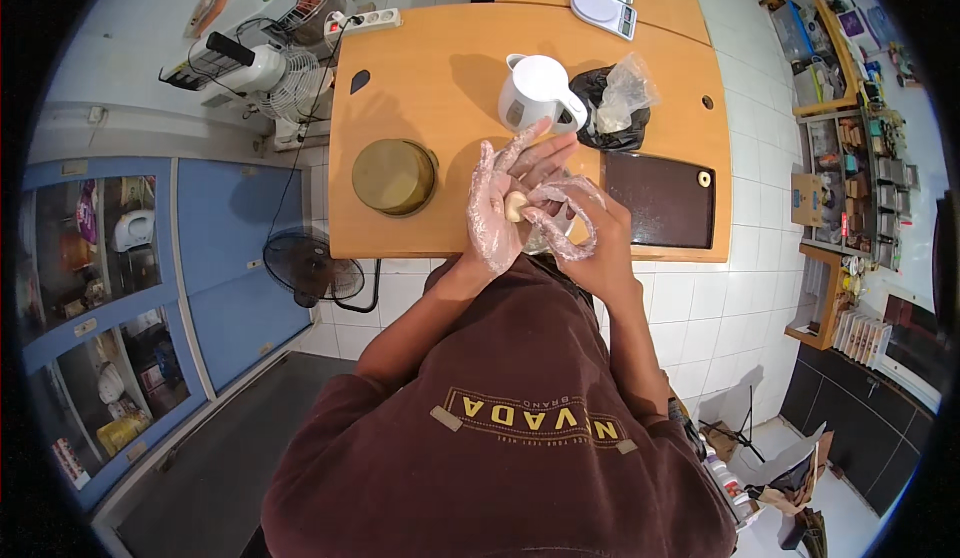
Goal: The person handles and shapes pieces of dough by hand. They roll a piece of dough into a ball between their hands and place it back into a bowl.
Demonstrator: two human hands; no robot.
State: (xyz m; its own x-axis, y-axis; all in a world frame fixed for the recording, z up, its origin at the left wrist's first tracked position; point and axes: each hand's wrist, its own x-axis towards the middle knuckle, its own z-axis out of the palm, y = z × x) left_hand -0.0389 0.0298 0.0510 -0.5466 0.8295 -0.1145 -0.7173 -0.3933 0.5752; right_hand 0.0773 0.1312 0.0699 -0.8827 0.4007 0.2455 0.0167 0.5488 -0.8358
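L hand (500, 203) was open, palm up, fingers spread away from the body, skin smeared w/ pale, sticky-looking residue. A small, pale lump of dough (515, 206) sat against that palm, near the middle of the view, just above the near edge of the desk (440, 68). R hand (597, 226) was right beside it, fingers curled round into a loop, also smeared; its tips were at or v. near the dough, but couldn't tell if they actually pinched it. So hands were close tog., not clasped, w/ the dough btwn them.

On the desk, R of the hands, was a dark rectangular baking tray (650, 203) w/ pale specks on its base & one small dough ring (704, 179) nr its far R corner. Beyond the hands stood a white lidded jug (540, 80), handle to the R. Just beside it: a black plastic bag (625, 139) w/ a crumpled clear bag (627, 90) on top. L of the hands was a round olive-gold tin (393, 175). A white power strip (375, 20) lay by the desk's far L corner. Farther off, on a 2nd desk (665, 20), was a white kitchen scale (598, 8).
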